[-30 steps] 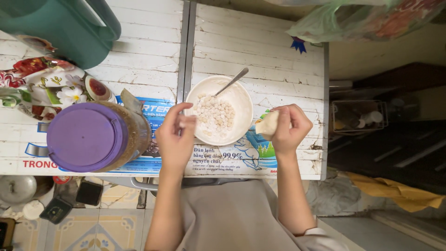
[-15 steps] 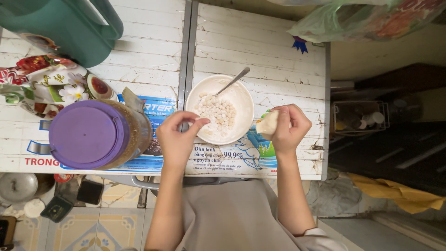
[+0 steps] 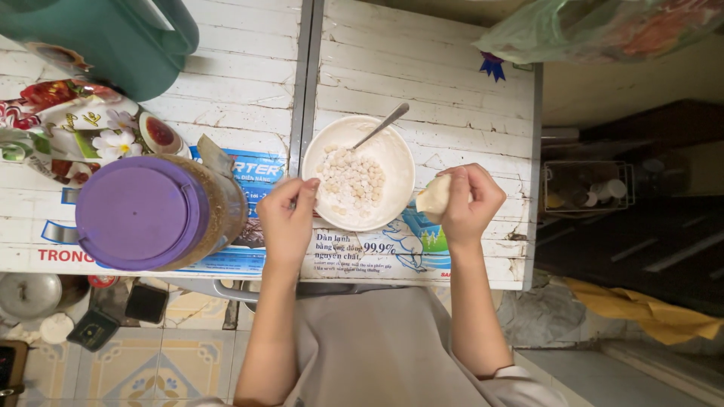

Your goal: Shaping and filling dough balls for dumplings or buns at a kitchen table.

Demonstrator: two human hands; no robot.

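Seen from above, a white plank tabletop fills the upper part of the view. Its near edge runs just in front of the person's waist, and its right edge drops off to a dark floor area with a small wire basket beside it. The open room lies at the far middle and far right of the tabletop, where bare boards stretch beyond the bowl; the left side is crowded.

One white bowl sits near the middle, close to the near edge, on a printed blue-and-white sheet. Inside it is a loose heap of small pale round pieces — too many and too small to count. One metal spoon leans in the bowl, its handle pointing over the far rim.

The left hand rests at the bowl's left rim, fingers curled and pinched together at the tips; whether anything is between them I cannot tell. The right hand is just right of the bowl, closed around one pale, beige lump that pokes out toward the bowl.

To the left stands one large jar with a purple lid, touching nothing in either hand. Behind it lies a flowered packet, and one green jug occupies the far left corner. A plastic bag hangs over the far right corner — beside a small blue bow.
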